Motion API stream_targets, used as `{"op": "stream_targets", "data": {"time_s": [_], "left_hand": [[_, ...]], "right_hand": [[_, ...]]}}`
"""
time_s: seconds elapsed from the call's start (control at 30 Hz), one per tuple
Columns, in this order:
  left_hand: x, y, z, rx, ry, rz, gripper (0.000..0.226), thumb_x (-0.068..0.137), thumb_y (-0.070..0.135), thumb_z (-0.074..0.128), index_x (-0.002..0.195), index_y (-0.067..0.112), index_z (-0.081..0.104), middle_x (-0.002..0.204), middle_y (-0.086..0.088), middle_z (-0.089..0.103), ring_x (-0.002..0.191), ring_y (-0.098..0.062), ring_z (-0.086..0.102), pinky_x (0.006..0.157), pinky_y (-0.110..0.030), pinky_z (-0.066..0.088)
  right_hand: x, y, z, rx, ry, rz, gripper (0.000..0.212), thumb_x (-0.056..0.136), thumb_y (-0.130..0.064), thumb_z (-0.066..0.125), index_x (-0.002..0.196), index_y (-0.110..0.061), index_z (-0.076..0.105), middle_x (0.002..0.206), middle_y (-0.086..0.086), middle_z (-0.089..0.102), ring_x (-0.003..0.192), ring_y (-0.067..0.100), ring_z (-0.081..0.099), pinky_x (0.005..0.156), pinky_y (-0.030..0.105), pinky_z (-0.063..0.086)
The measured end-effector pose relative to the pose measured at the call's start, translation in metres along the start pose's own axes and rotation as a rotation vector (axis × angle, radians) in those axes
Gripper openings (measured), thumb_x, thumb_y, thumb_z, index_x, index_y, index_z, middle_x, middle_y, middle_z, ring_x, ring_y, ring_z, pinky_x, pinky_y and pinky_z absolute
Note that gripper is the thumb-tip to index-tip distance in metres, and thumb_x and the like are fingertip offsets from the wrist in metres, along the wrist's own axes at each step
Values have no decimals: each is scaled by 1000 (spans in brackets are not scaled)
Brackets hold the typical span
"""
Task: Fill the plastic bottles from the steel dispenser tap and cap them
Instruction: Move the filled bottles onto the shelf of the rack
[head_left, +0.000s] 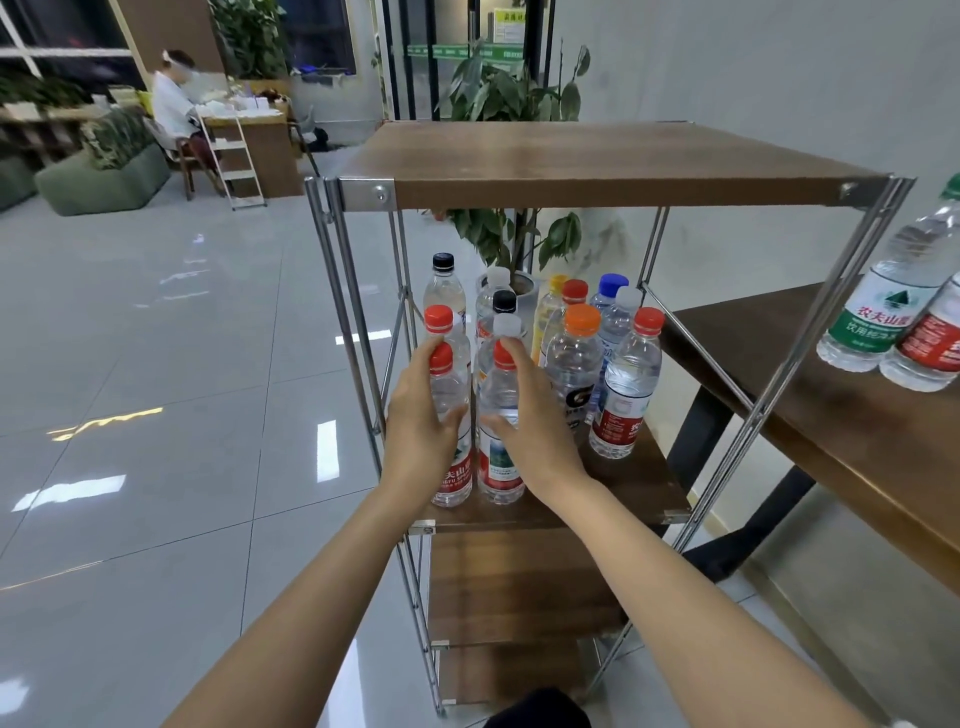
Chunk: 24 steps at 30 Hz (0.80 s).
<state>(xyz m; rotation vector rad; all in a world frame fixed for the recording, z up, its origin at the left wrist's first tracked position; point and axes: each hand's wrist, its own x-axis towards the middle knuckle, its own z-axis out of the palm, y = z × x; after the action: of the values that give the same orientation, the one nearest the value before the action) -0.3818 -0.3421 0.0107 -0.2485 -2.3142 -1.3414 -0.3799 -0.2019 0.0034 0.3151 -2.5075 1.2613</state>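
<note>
— What's each hand doing?
— The left hand (421, 421) grips a red-capped bottle (451, 382) at the front of the rack's middle shelf (623, 483). The right hand (537, 421) grips its red-capped neighbour (500, 395), just beside it.
— And behind them?
— More capped bottles (574, 358), all upright.

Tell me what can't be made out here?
Head view only:
- Red-labelled clear plastic bottle on the dark wooden table: cut off by the right edge.
- Blue-capped clear bottle: label hidden behind front bottles.
- Red cap under the right hand: partly covered by fingers.
- Distant desk items: too small, blurred.
</note>
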Motion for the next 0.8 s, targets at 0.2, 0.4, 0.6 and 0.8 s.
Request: {"op": "stream_targets", "data": {"time_s": [0.2,0.4,0.6,0.8], "left_hand": [[2,-2,4,23,23,-16,75,84,-3,72,146,20,37,140,0,53,130,-15,49,110,-33,41],[0,1,4,36,9,-33,79,86,-4,70,152,18,32,145,0,48,135,-13,43,111,-24,34],[-16,13,-5,127,-48,-6,86,88,2,69,156,19,19,162,-6,20,150,-22,21,121,-39,25],[-48,44,-7,121,-119,108,72,90,12,71,151,21,32,153,-1,37,141,-17,36,110,-29,35]], "right_hand": [[-2,1,5,-21,15,-3,87,94,-15,66,152,-46,9,161,-7,19,147,9,22,111,31,26],[-3,-5,-5,-155,-50,-18,92,94,-18,66,154,-42,0,162,-4,18,147,16,26,109,43,39],[-14,-14,-28,-263,-72,-33,91,96,-21,63,154,-45,-2,163,-7,14,149,17,21,106,45,44],[-49,-16,-60,-329,-53,-16,77,96,-28,62,156,-35,15,162,-4,24,148,17,22,113,43,36]]}}
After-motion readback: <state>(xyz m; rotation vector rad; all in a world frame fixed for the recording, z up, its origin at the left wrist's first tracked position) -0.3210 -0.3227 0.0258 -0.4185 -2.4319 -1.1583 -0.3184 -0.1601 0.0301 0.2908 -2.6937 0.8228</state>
